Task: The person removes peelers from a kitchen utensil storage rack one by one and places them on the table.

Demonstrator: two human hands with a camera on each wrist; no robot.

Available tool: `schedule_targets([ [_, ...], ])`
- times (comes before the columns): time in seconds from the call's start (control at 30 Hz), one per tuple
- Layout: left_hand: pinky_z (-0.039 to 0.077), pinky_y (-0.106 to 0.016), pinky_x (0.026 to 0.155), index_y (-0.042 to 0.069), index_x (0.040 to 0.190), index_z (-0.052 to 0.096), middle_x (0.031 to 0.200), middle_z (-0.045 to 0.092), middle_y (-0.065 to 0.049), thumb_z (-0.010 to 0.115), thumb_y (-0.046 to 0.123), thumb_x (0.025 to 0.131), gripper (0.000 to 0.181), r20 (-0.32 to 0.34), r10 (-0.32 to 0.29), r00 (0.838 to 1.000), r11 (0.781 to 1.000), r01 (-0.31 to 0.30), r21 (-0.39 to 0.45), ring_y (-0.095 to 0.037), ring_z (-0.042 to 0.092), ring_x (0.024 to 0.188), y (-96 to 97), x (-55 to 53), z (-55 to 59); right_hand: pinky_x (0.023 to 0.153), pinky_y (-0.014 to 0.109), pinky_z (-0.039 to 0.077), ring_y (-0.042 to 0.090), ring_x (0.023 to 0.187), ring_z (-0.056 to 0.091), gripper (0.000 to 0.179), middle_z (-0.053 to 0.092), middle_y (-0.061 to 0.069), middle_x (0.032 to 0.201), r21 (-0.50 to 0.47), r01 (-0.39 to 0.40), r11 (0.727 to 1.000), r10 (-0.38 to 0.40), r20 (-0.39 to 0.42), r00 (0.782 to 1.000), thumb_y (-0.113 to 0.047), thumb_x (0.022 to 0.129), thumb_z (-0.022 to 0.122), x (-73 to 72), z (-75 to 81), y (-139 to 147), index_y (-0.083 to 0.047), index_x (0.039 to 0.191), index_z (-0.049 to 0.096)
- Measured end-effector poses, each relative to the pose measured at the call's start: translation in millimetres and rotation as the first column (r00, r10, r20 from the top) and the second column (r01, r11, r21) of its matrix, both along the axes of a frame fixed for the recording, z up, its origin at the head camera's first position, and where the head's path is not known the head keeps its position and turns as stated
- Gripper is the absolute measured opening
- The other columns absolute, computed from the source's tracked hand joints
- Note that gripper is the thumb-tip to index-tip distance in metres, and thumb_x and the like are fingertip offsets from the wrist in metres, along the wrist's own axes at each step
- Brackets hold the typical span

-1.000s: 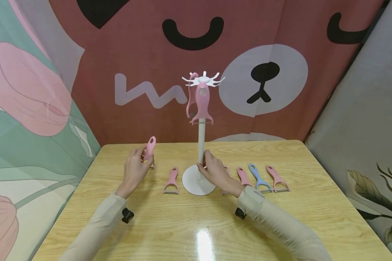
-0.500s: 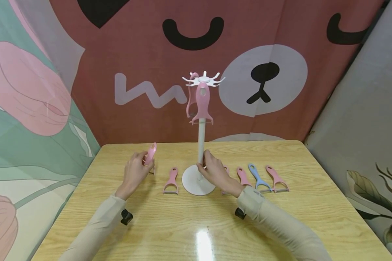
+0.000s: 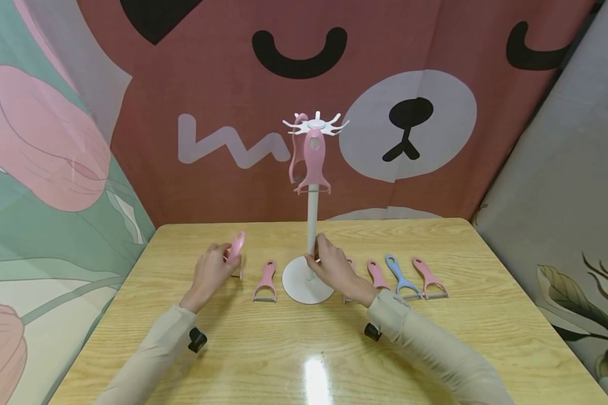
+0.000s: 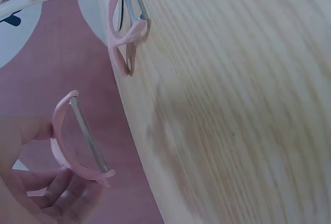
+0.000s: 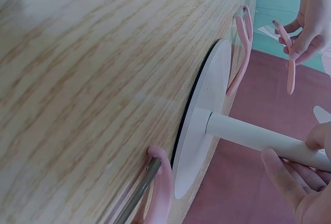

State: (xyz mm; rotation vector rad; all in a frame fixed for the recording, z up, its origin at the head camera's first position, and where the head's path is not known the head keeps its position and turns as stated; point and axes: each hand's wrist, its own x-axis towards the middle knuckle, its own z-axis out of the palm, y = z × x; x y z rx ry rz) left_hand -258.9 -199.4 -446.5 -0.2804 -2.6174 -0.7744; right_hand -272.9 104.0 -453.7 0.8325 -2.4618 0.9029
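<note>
My left hand [image 3: 211,275] pinches a pink peeler [image 3: 237,245] over the left part of the table, its looped handle pointing up. In the left wrist view the metal blade of this peeler [image 4: 89,133] faces the tabletop, with fingers at both sides of its head. My right hand [image 3: 334,264] grips the white pole [image 5: 248,133] of a stand just above its round base [image 3: 304,289]. Two pink peelers hang from the stand's hooked top [image 3: 316,124], one in front [image 3: 314,160] and one behind at left. Another pink peeler [image 3: 267,281] lies between my left hand and the base.
Right of the stand lie a blue peeler [image 3: 401,275], a pink peeler [image 3: 429,278] at the far right, and more pink ones partly hidden by my right hand and sleeve. A printed cloth [image 3: 223,191] hangs behind the table's back edge.
My left hand has lowered the pink peeler toward the table and tilted its handle slightly. The right hand and the stand have stayed in place.
</note>
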Motion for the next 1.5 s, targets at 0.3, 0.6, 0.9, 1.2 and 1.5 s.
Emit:
schedule_targets([
  [0.3, 0.047, -0.038, 0.058, -0.013, 0.113, 0.065, 0.087, 0.063, -0.018, 0.072, 0.015, 0.087, 0.039, 0.091, -0.001, 0.996, 0.999, 0.004, -0.037, -0.024, 0.056, 0.066, -0.8, 1.7, -3.3, 0.05, 0.022, 0.049, 0.019, 0.074, 0.068, 0.022, 0.059, 0.009, 0.084, 0.007, -0.003, 1.0, 0.003, -0.005, 1.0, -0.011, 0.095, 0.067, 0.7, -0.1, 1, -0.002, 0.102, 0.048],
  [0.6, 0.045, -0.034, 0.052, -0.014, 0.116, 0.064, 0.088, 0.063, -0.019, 0.071, 0.02, 0.09, 0.043, 0.228, 0.001, 0.974, 0.995, 0.022, -0.096, -0.021, 0.054, 0.061, -2.5, 2.7, -6.0, 0.05, 0.022, 0.049, 0.018, 0.073, 0.067, 0.022, 0.057, 0.006, 0.083, 0.006, 0.001, 1.0, -0.001, -0.013, 1.0, -0.01, 0.095, 0.068, 1.1, -1.1, 0, -0.002, 0.102, 0.048],
  [0.9, 0.042, -0.031, 0.051, -0.013, 0.113, 0.066, 0.082, 0.062, -0.016, 0.07, 0.025, 0.092, 0.043, 0.285, 0.017, 0.958, 0.992, 0.02, -0.127, -0.019, 0.052, 0.06, 0.6, 5.6, -13.2, 0.05, 0.023, 0.049, 0.021, 0.073, 0.068, 0.023, 0.058, 0.006, 0.083, -0.002, -0.001, 1.0, 0.001, -0.006, 1.0, -0.007, 0.093, 0.069, -0.3, -2.7, 0, -0.001, 0.102, 0.049],
  [1.2, 0.043, -0.03, 0.05, -0.01, 0.104, 0.068, 0.083, 0.066, -0.013, 0.072, 0.02, 0.089, 0.034, 0.344, 0.02, 0.939, 0.99, 0.03, -0.139, -0.018, 0.054, 0.061, 3.4, 7.5, -17.4, 0.05, 0.023, 0.049, 0.02, 0.073, 0.068, 0.024, 0.058, 0.008, 0.083, -0.004, -0.009, 1.0, 0.009, -0.012, 1.0, -0.007, 0.093, 0.07, -1.2, -2.7, 0, 0.0, 0.102, 0.049],
  [1.5, 0.033, -0.028, 0.047, 0.002, 0.079, 0.064, 0.068, 0.053, -0.005, 0.074, 0.022, 0.087, 0.024, 0.344, 0.062, 0.937, 0.982, 0.004, -0.189, -0.017, 0.046, 0.056, 5.6, 6.6, -20.6, 0.049, 0.023, 0.05, 0.022, 0.074, 0.068, 0.022, 0.059, 0.01, 0.084, -0.016, -0.022, 1.0, 0.022, -0.007, 1.0, -0.008, 0.094, 0.068, 0.4, -1.2, 0, -0.001, 0.103, 0.049],
])
